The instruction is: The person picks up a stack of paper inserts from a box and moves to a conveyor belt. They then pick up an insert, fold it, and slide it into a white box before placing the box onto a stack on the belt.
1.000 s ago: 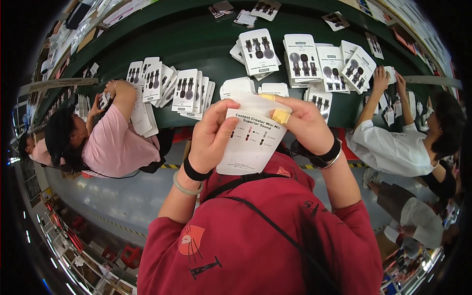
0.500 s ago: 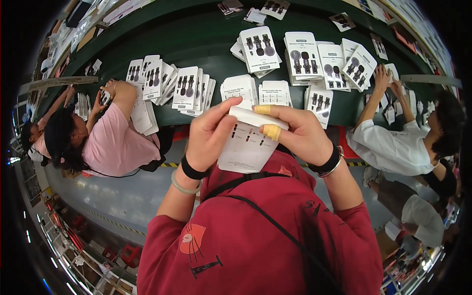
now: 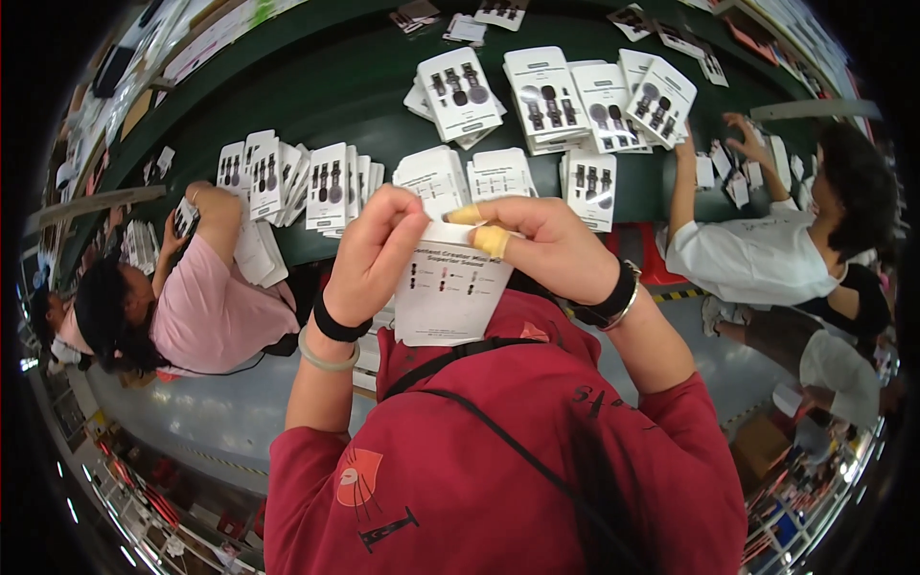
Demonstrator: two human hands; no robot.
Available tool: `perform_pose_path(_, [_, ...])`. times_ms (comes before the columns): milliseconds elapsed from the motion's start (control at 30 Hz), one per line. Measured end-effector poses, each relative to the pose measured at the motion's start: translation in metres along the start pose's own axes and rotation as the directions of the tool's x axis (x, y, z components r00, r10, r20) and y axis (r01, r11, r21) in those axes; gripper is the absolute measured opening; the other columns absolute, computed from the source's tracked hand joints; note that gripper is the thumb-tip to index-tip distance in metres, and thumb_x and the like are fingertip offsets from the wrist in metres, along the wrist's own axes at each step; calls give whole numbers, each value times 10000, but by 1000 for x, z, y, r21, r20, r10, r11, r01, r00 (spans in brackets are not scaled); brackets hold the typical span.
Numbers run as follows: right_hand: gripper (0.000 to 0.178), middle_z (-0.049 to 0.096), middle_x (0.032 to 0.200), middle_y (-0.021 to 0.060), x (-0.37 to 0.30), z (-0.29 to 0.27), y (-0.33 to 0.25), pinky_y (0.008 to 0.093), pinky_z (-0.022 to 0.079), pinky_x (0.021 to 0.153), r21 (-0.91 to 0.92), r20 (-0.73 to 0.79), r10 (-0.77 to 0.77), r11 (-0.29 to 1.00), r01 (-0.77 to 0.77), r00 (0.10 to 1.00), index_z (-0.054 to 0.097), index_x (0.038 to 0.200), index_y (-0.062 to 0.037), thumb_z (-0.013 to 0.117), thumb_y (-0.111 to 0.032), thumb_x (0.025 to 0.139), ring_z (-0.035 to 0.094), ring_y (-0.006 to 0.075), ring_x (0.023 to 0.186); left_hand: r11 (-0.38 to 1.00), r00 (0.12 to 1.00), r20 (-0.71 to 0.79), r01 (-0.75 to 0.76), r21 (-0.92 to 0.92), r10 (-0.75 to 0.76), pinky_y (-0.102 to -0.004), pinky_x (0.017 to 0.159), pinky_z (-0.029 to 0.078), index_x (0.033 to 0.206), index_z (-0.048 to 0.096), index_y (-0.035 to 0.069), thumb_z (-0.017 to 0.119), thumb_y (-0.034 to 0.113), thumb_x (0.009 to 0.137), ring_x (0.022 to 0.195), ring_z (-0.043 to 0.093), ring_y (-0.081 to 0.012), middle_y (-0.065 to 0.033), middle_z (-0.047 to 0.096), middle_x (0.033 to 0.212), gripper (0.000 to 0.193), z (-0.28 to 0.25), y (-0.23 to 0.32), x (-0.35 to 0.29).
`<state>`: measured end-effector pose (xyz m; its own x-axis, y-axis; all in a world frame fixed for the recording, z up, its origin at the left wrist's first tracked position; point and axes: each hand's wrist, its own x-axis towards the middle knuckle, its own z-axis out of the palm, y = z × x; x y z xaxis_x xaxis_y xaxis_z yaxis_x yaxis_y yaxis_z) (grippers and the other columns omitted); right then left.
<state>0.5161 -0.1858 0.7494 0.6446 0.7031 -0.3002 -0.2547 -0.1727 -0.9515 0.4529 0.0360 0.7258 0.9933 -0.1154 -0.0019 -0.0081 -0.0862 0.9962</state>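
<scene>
A flat white carton, printed with small pictures of microphones, hangs in front of my chest. At its upper edge, my left hand pinches the left corner with curled fingers. My right hand grips the right side of that edge between thumb and forefinger, both wrapped in yellow tape. The top flap is partly hidden by my fingers. Just beyond my hands lie two stacks of like cartons, a left stack and a right stack, with their small-picture sides up.
On the green table lie more carton piles: a left pile, a far middle pile and a right pile. A person in pink works at left, another in white at right.
The carton's top edge was a raised, folded-looking strip; now more of the printed face shows below my fingers. My left fingers have curled in. The right-hand person's hands have moved apart.
</scene>
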Motion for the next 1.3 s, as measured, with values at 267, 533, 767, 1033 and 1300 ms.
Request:
perform_pose_path(267, [165,687,985,51,-10,0,17,240,506,809,157,-90,-27,987,41,996,567,1099,-19,632,-80,960,640,81,932,991,982,-180,-79,-107,59,-172,599,378,946,540,43,575,108,1004,672,450,-9,47,550,771,94,22,-14,0])
perform_pose_path(533, [132,678,1007,52,-20,-16,28,232,511,777,145,-154,-2,989,25,988,563,1085,-26,612,-61,968,644,84,919,897,929,115,370,-241,-352,-176,630,417,925,577,51,612,155,993,728,503,-7,49,583,814,129,25,5,39])
perform_pose_path(767, [151,673,998,56,-25,-28,31,231,511,775,217,-113,97,973,-71,989,554,1116,-31,596,-56,973,640,81,920,893,905,229,404,-198,-359,-183,685,411,914,578,69,597,166,999,761,495,-23,61,569,843,131,33,-3,51])
perform_pose_path(1033, [166,685,1009,53,-32,-45,36,238,510,794,188,-42,29,982,-20,999,580,1123,-14,608,-58,965,632,82,949,998,995,-104,-5,-64,-2,-199,598,371,800,564,47,680,120,948,683,422,-20,58,516,735,202,62,-30,27])
perform_pose_path(1300, [302,689,1048,61,-55,-61,25,244,513,824,-146,-9,-64,987,61,998,600,1235,19,633,-80,952,632,91,958,1000,973,-232,7,13,-4,-214,558,347,776,561,43,689,113,942,629,376,-35,45,483,675,221,86,-25,29])
